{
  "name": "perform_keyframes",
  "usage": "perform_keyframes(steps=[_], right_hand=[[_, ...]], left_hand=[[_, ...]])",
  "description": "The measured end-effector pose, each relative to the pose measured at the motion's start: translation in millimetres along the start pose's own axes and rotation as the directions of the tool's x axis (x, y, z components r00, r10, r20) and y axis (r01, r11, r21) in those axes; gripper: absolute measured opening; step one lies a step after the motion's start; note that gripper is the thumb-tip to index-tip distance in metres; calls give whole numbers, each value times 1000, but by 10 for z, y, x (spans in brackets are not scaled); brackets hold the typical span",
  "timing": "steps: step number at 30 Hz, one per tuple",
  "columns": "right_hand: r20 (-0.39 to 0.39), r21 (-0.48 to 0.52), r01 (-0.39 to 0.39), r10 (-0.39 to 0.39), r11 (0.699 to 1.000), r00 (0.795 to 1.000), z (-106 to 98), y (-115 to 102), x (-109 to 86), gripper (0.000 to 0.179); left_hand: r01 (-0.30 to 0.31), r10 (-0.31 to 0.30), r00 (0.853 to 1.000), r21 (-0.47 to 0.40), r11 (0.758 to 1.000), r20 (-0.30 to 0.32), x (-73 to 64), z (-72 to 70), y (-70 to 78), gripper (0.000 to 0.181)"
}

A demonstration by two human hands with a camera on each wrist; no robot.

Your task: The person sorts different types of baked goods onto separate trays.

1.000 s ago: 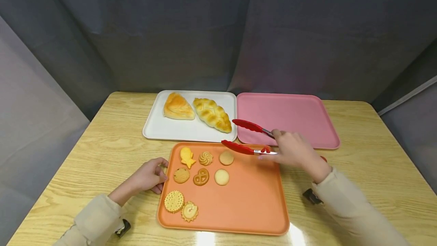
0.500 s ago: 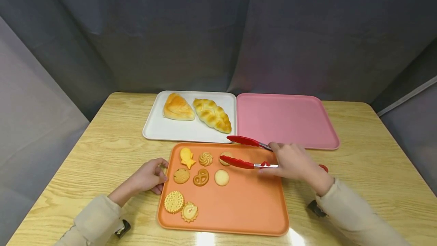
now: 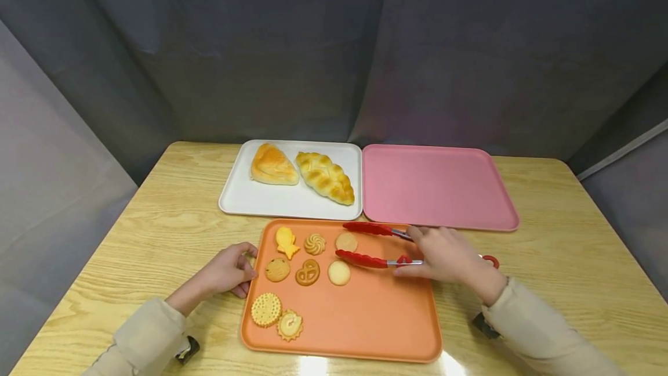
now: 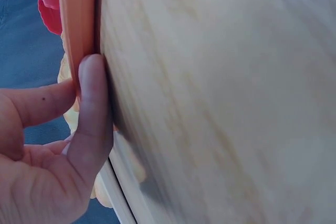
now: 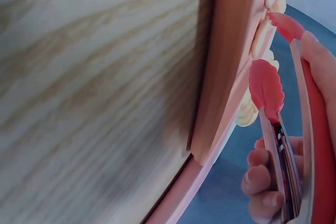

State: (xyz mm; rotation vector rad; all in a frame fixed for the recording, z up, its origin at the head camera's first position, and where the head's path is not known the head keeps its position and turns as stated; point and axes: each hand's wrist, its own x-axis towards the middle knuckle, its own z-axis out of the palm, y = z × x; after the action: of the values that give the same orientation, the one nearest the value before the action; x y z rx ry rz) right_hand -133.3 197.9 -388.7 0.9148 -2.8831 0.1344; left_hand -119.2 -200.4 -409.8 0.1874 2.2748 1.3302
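My right hand (image 3: pixel 443 255) grips a pair of red-tipped metal tongs (image 3: pixel 362 259) over the orange tray (image 3: pixel 376 324). Their jaws are spread, one tip behind a round tan cookie (image 3: pixel 347 242) and the other in front of it. A paler round cookie (image 3: pixel 339 273) lies just nearer to me. In the right wrist view, fingers and thumb wrap the two arms of the tongs (image 5: pixel 266 90). At the tray's left edge, my left hand (image 3: pixel 228 268) pinches the rim (image 4: pixel 79 19) between thumb and finger, as the left wrist view shows.
Several cookies, among them a pretzel (image 3: pixel 308 272) and a fish-shaped one (image 3: pixel 286 242), lie on the tray's left half. Behind it stand a white tray (image 3: pixel 245 199) with two breads (image 3: pixel 326 177) and a pink tray (image 3: pixel 438 184). A dark curtain (image 3: pixel 271 51) closes off the back.
My right hand has brought the tongs down and nearer to me, from over the pink and orange trays' edges to either side of the tan cookie. The left hand has stayed put.
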Motion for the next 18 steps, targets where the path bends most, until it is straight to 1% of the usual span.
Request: perform_keyframes(steps=[4,10,18], right_hand=[[8,20,-6,5,1000,1000,35,7,1,61],[-4,14,3,-3,1000,1000,69,18,1,58],[-2,38,14,-14,999,1000,26,15,4,56]], left_hand=[[1,-1,1000,-1,1000,2,3,-1,-3,29],[3,-3,1000,-3,1000,4,6,0,-6,28],[2,-2,1000,-6,1000,-1,14,3,-18,28]])
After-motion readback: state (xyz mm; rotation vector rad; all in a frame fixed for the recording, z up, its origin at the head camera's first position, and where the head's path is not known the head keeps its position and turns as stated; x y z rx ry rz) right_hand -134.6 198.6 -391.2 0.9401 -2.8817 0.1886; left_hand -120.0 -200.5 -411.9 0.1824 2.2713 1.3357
